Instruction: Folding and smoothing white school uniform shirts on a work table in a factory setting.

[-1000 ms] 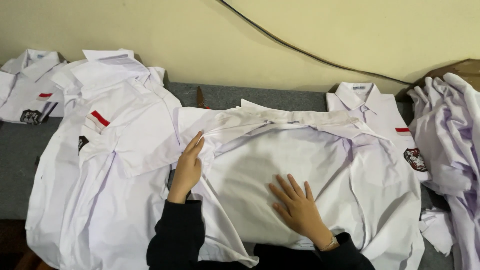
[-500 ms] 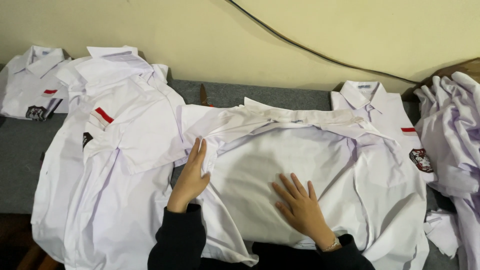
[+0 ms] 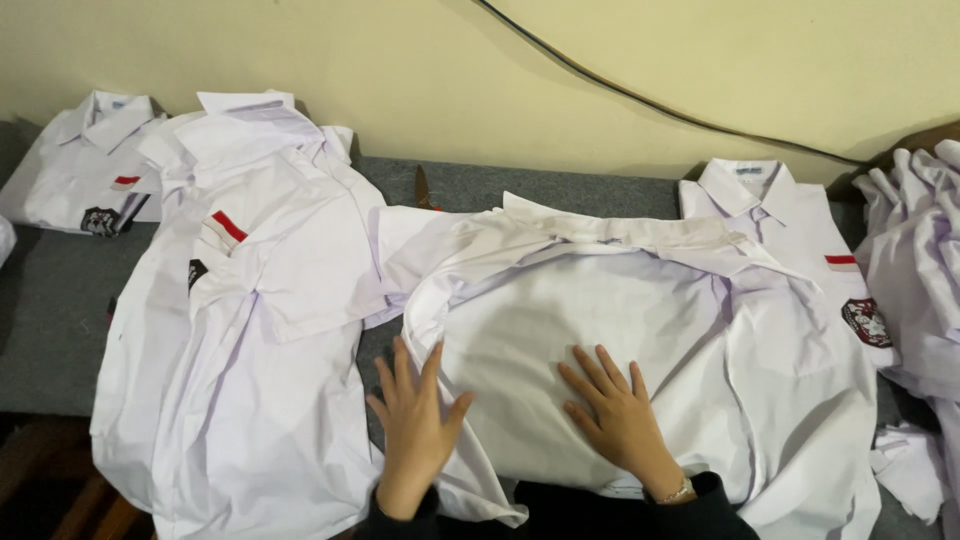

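My left hand (image 3: 415, 430) lies flat and open, fingers spread, on the left edge of the white shirt (image 3: 600, 340) spread before me, its fingertips pointing away toward the wall. My right hand (image 3: 620, 415) is also flat and open, palm down on the middle of the same shirt, gripping nothing; a thin bracelet (image 3: 680, 492) shows at that wrist. Both dark sleeves (image 3: 560, 510) come in from the near edge of the table (image 3: 60, 320), which is covered in grey cloth. The shirt lies back up across the middle of the table, near its front edge, its collar (image 3: 620, 232) turned toward the wall and its sides folded in over the back, so the cloth bunches in creases below the collar. Just to the left, overlapping its sleeve, a second shirt (image 3: 250, 380) lies spread and hangs over the near edge; it carries a small red-and-white patch (image 3: 226, 228) and a dark badge (image 3: 196, 272). In the far left corner a folded shirt (image 3: 85, 165) sits with its collar up and its own dark badge. On the right, partly under the shirt I press, another shirt (image 3: 790, 230) shows its collar, a red-and-white patch and a round dark-red badge (image 3: 866, 322). At the right edge a heap of white shirts (image 3: 920, 260) is piled loosely. A black cable (image 3: 640, 95) runs slanting across the pale yellow wall (image 3: 400, 70) behind the table.
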